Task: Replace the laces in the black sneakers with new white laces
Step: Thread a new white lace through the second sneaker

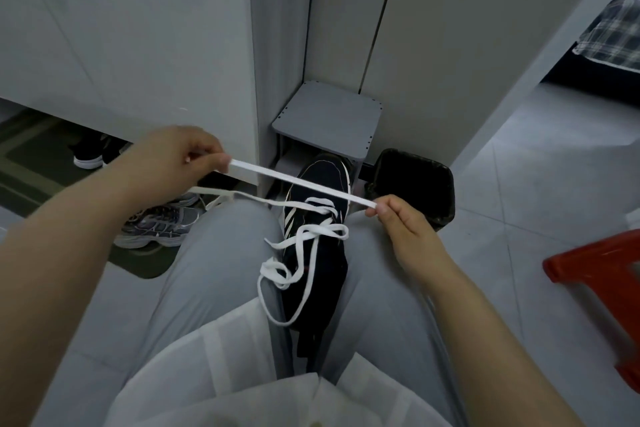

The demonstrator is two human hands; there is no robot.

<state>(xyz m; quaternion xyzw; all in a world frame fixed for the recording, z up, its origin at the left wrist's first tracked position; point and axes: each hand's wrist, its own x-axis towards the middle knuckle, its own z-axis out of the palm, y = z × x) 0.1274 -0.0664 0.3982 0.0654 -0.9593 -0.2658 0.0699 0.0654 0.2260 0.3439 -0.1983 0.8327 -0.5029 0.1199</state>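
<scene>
A black sneaker [318, 184] with white side stripes stands between my knees, toe pointing away. A white lace [301, 182] is stretched taut above it. My left hand [173, 160] pinches one end of that stretch at upper left, and my right hand [401, 225] pinches the other end at right. More of the white lace lies in loose loops [294, 253] over the sneaker's tongue and eyelets, and one strand trails left toward my left hand. A dark strip [311, 333] hangs from the shoe's heel end.
A grey low stool [329, 118] stands just beyond the sneaker, with a black bin [415, 184] to its right. Grey running shoes [159, 225] and a black shoe [90, 153] sit at left under a white cabinet. A red plastic stool [602, 274] stands at right.
</scene>
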